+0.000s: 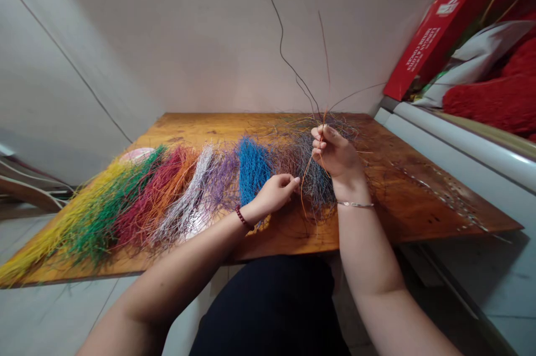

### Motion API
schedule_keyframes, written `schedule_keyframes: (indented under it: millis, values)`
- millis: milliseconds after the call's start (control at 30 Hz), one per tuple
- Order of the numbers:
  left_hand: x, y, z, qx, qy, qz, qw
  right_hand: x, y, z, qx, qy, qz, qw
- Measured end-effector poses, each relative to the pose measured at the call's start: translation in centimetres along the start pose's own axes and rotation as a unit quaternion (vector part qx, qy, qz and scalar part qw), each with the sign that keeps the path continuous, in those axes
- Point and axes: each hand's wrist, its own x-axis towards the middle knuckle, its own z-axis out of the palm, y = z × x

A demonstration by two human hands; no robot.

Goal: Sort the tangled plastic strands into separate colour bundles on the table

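Observation:
My right hand (333,150) is raised above the table, its fingers closed around a few thin wires. Dark wires (287,60) and a reddish wire (324,46) rise out of the top of the fist. Below it hangs an orange wire (302,194) in a loose bend. Lower and to the left, my left hand (276,193) has thumb and forefinger pinched together right beside that orange wire; whether the wire lies between the fingertips cannot be made out. Behind both hands lies a bundle of grey wires (312,172), next to a brownish one (287,158).
Across the wooden table (393,200) lie bundles of yellow (67,216), green (113,211), red (153,194), white (188,200), purple (221,177) and blue wire (253,169). Short silvery pieces (452,200) are scattered at right. A red box (444,32) stands on a white surface beyond.

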Motion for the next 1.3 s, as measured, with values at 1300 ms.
schedule_keyframes:
  millis: [1300]
  values:
    - [-1.4,2.6,0.4,-0.221,-0.235,-0.07,0.944,0.2,0.1,-0.3,-0.003,-0.003,-0.001,1.0]
